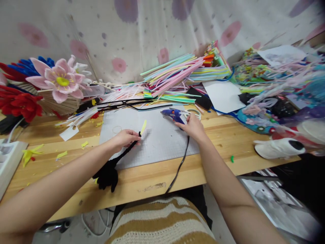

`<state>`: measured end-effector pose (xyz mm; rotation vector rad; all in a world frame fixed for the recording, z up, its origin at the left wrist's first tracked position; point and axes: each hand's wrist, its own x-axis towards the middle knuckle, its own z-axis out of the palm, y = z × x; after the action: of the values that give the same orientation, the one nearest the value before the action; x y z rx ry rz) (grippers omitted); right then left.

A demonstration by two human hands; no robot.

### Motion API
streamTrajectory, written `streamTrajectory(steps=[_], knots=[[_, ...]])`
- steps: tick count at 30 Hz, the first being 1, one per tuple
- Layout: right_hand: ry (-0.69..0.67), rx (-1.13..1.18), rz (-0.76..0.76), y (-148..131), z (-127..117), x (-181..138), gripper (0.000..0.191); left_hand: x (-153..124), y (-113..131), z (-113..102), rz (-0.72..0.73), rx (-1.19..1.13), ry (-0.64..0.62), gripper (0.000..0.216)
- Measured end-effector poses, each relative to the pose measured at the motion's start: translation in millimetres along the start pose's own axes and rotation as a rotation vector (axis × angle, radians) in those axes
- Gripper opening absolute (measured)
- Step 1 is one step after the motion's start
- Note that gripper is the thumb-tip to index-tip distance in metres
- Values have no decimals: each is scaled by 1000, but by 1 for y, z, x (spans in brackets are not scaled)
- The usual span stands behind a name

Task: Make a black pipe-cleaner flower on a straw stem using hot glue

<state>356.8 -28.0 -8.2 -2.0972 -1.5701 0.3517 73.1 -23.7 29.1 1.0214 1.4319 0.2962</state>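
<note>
My left hand (127,138) is closed in a pinch on a black fuzzy pipe-cleaner piece (108,174). Its long stem runs up to my fingertips, while the bulky, lobed end hangs at the table's front edge. A slim yellow strip (144,127) sticks up at the stem's tip. Over the right part of the grey cutting mat (157,145), my right hand (193,127) has its fingers around the handle of a blue glue gun (172,114), nozzle toward the left. The gun's black cord (180,166) drops over the table edge. Scissors (196,113) lie just behind that hand.
Pastel pipe cleaners (177,73) are heaped along the back. A pink fuzzy flower (61,79) stands at the left, above a white power strip (11,162). Yellow scraps (62,155) dot the wooden table. At right are white paper (223,96) and a white spool (279,148).
</note>
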Motion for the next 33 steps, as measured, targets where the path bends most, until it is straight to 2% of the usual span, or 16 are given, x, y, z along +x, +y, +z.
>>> streamTrajectory(steps=[2, 5, 6, 10, 12, 14, 17, 27, 33], knots=[[-156, -26, 9, -6, -5, -12, 44, 0, 0, 0, 18, 10, -5, 26], [-332, 154, -150, -32, 2, -25, 42, 0, 0, 3, 40, 81, 3, 23], [-322, 229, -189, -43, 8, -27, 43, 0, -1, 4, 48, 110, 15, 21], [-138, 372, -394, -90, 37, -30, 45, 1, -3, 9, 142, 172, 66, 17], [-133, 381, -518, -107, 47, -30, 37, 4, -6, 10, 203, 173, 80, 15], [-184, 373, -627, -116, 54, -29, 20, 7, -9, 9, 242, 185, 92, 14], [-236, 362, -685, -119, 59, -26, 6, 10, -11, 7, 265, 184, 110, 12], [-211, 379, -683, -101, 63, -24, 7, 7, -8, 10, 278, 219, 150, 12], [-198, 381, -753, -98, 63, -25, 10, 3, -4, 11, 250, 163, 152, 9]])
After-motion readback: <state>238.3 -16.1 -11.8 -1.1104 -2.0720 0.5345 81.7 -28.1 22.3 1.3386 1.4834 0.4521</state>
